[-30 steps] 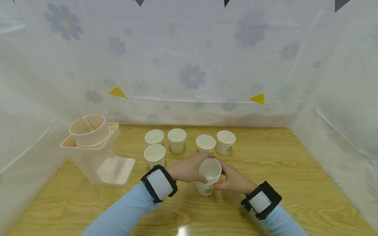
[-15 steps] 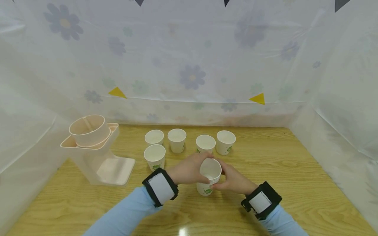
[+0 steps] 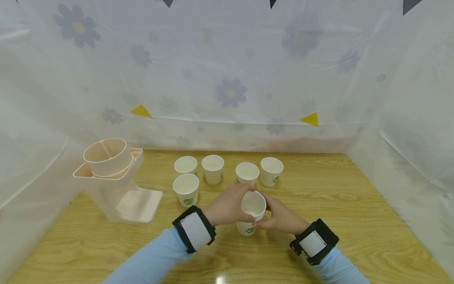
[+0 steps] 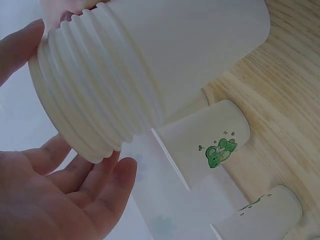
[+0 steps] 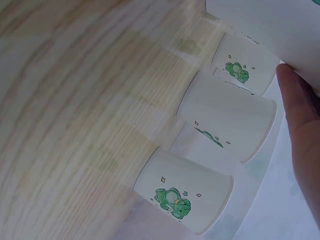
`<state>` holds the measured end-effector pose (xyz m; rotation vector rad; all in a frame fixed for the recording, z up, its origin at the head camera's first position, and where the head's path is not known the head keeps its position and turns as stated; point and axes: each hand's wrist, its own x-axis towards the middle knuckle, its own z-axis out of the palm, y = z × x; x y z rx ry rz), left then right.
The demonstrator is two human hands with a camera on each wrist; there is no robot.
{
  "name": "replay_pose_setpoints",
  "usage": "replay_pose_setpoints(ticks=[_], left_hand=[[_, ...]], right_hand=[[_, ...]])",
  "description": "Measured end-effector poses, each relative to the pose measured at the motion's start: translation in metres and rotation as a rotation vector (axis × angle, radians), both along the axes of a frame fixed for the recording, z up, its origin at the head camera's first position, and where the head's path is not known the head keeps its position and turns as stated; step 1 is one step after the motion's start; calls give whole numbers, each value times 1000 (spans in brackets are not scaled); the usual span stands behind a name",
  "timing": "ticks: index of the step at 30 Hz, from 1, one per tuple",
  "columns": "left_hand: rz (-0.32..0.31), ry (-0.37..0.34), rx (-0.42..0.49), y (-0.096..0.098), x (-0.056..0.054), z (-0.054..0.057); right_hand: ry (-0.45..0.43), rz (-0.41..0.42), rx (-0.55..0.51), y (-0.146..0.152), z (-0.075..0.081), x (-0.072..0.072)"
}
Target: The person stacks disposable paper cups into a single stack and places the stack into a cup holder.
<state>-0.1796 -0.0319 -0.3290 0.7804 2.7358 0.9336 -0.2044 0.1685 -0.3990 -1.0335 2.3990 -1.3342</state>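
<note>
Shift, head view: left grip (image 3: 227, 204) and its black wristband (image 3: 194, 229) moved slightly nearer the wearer over the last second; right grip (image 3: 283, 216) and standing cups unchanged.
Stack, head view: cup stack (image 3: 252, 205) held between both hands, mouth up, at the near side of the desk (image 3: 354, 213), just right of centre.
Left grip, head view: curled round the stack's rim area, thumb on the near side.
Right grip, head view: stack pinched from the right, thumb lower.
Standing cups, head view: five, upright; back-left cup (image 3: 185, 165), second back cup (image 3: 213, 170) and front-left cup (image 3: 186, 191) grouped left; inner right cup (image 3: 247, 172) and outer right cup (image 3: 271, 171) paired behind the stack.
Stand, head view: pale stand (image 3: 142, 205) placed at far left, round bowl (image 3: 115, 165) seated on top.
Rims, left wrist view: several nested rims shown, pinched between thumb and fingers.
Print, left wrist view: green animal seen on a cup behind.
Contact, right wrist view: one fingertip seen against the stack's wall; three cups shown behind.
</note>
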Motion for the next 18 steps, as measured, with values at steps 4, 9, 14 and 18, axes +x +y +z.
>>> replay_pose_setpoints(ticks=[4, 9, 14, 18], left_hand=[[40, 22, -11, 2, 3, -1], [89, 55, -28, 4, 6, -4], [123, 91, -45, 7, 7, -7], [137, 105, -47, 9, 7, -9]], right_hand=[[5, -7, 9, 0, 0, 0], [11, -9, 6, -1, 1, 0], [2, -17, 11, -1, 0, 0], [-5, -22, 15, 0, 0, 0]])
